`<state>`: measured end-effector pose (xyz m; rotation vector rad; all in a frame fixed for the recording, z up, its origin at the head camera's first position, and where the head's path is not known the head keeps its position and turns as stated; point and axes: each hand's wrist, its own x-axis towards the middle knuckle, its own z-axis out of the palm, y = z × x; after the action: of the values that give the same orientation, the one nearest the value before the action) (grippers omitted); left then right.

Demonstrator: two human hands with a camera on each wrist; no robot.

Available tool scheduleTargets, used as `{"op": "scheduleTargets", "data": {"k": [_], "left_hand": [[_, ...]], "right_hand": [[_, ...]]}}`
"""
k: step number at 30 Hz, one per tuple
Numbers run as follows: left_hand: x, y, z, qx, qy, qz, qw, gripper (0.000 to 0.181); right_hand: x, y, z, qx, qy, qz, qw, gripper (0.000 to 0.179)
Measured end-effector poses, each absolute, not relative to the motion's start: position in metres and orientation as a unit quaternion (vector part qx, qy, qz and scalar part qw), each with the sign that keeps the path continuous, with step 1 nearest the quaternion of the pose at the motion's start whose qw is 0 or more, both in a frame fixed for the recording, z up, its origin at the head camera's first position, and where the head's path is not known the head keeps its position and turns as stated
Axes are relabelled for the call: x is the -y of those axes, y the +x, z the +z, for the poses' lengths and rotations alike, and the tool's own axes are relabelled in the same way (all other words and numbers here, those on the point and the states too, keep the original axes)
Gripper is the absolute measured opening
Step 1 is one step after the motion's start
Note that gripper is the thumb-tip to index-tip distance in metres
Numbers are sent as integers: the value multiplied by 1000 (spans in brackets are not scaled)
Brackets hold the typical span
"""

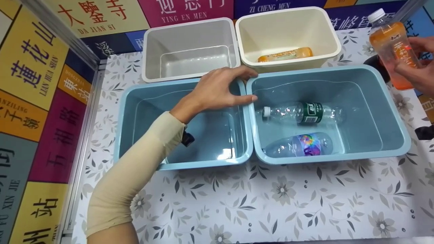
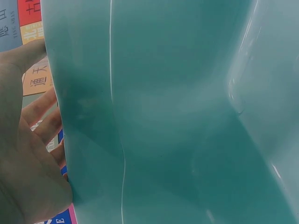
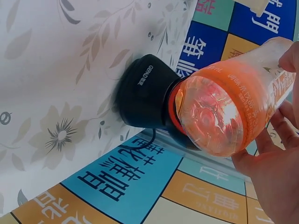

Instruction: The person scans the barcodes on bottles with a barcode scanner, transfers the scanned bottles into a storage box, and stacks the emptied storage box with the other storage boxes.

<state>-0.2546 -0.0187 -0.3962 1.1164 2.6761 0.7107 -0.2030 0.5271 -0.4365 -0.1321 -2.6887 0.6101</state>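
Observation:
My right hand [image 1: 418, 66] grips a clear plastic bottle [image 1: 390, 51] with an orange label and white cap, upright but tilted, past the right blue bin. In the right wrist view the bottle's base faces a black device [image 3: 145, 91] with a red ring, and a red glow shows in the bottle. My left hand [image 1: 220, 88] rests over the rims where the left blue bin [image 1: 149, 166] and right blue bin [image 1: 339, 159] meet, thumb and forefinger spread. In the left wrist view its fingers [image 2: 49, 123] reach beyond the bin's rim.
In the right blue bin lie a green-labelled bottle [image 1: 312, 113] and a purple-labelled bottle [image 1: 310, 144]. Behind stand a grey bin [image 1: 190, 44] and a cream bin [image 1: 288, 23], the cream one holding an orange-labelled bottle [image 1: 288, 54]. Printed panels [image 1: 44, 61] wall the flower-patterned table [image 1: 281, 203].

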Motion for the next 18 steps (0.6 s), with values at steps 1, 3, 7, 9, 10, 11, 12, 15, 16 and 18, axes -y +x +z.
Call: {"op": "scheduleTargets", "data": {"k": [1, 3, 7, 9, 10, 11, 12, 15, 16, 18], "left_hand": [[19, -255, -397, -894, 373, 238, 78, 69], [19, -254, -397, -894, 372, 238, 79, 69], [18, -254, -398, -893, 374, 241, 74, 69], [18, -255, -398, -892, 375, 243, 72, 69], [18, -255, -398, -891, 375, 244, 70, 69], [18, -255, -398, -891, 376, 244, 71, 69], [18, -255, -397, -891, 376, 244, 72, 70], [18, -255, -397, -891, 376, 243, 75, 70], [18, -255, -397, -891, 376, 242, 76, 70], [18, -255, -397, -892, 375, 242, 78, 71]], "right_hand": [[-526, -203, -436, 956, -44, 218, 189, 58], [-525, -202, -434, 956, -47, 221, 185, 57], [-523, -201, -433, 955, -61, 236, 172, 56], [-523, -200, -431, 954, -70, 240, 166, 57], [-522, -199, -430, 954, -69, 240, 167, 57], [-522, -199, -429, 954, -75, 238, 168, 57], [-521, -197, -428, 953, -68, 237, 174, 57], [-514, -194, -422, 953, -48, 229, 194, 58], [-510, -193, -418, 953, -39, 226, 201, 58], [-502, -192, -410, 953, -17, 217, 209, 58]]}}
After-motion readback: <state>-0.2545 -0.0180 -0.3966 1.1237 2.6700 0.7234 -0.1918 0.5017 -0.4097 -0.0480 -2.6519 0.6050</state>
